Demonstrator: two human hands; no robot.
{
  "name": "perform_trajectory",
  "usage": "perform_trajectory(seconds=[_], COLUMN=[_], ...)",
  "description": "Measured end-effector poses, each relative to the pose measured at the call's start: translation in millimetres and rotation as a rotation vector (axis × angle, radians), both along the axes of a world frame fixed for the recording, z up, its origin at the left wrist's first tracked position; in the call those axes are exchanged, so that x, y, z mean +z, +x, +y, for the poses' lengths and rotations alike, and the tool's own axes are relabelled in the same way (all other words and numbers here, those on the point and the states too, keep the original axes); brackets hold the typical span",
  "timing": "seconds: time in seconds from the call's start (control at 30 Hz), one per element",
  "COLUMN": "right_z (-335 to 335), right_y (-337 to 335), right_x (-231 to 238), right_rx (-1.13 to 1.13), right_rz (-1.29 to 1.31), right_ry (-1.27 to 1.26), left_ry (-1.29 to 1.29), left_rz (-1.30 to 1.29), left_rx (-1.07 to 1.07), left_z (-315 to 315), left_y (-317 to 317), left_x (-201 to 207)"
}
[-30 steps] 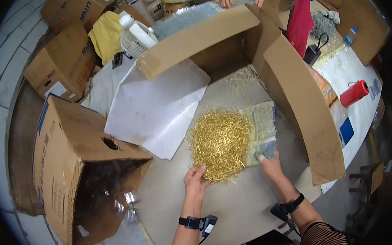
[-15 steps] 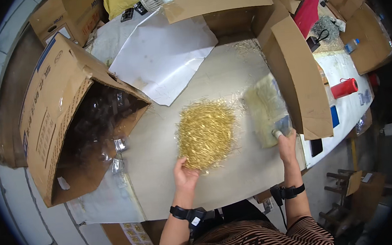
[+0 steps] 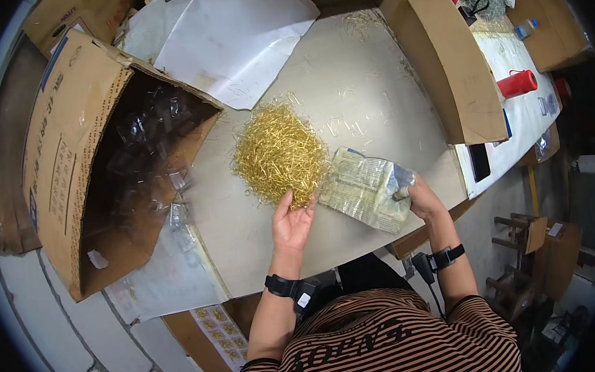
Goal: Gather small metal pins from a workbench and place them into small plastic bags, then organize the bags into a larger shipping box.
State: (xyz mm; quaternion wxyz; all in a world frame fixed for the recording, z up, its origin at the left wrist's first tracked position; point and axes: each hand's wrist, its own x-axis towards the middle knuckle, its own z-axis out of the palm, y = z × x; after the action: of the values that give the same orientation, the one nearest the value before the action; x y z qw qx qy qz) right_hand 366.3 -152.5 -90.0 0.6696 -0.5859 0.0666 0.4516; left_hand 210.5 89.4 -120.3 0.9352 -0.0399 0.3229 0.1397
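Note:
A heap of small thin gold-coloured metal pieces [image 3: 279,152] lies on the pale tabletop. At its near edge is my left hand [image 3: 293,225], palm up, its fingers apart and their tips touching the pieces. My right hand [image 3: 426,200] grips the right end of a crumpled see-through plastic bag [image 3: 359,188] with print on it. The bag lies low over the table, and its left end meets the right side of the heap. Whether anything is inside the bag I cannot tell.
On the left, a tilted cardboard box [image 3: 78,154] holds clear plastic pieces. A white sheet [image 3: 230,37] lies behind the heap. An upright cardboard wall [image 3: 452,62] stands to the right. Past it are a red cylinder [image 3: 517,83] and a dark phone [image 3: 479,162].
My right hand has brought the bag leftward, up to the heap. My left hand has turned more palm up at the heap's near edge. The whole view has shifted.

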Motion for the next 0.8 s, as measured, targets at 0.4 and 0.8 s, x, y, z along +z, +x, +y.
perform_trajectory(seconds=[0.4,0.8], right_z=[61,91], right_y=[-41,-30], right_x=[-23,-29], right_rx=[-0.033,0.156], right_rz=[-0.034,0.130], right_ry=[0.033,0.063], left_ry=[0.245,0.267], left_rz=[0.133,0.353], left_rx=[-0.366,-0.403], left_z=[-42,-85], left_y=[-14,-9], left_x=[3,-13])
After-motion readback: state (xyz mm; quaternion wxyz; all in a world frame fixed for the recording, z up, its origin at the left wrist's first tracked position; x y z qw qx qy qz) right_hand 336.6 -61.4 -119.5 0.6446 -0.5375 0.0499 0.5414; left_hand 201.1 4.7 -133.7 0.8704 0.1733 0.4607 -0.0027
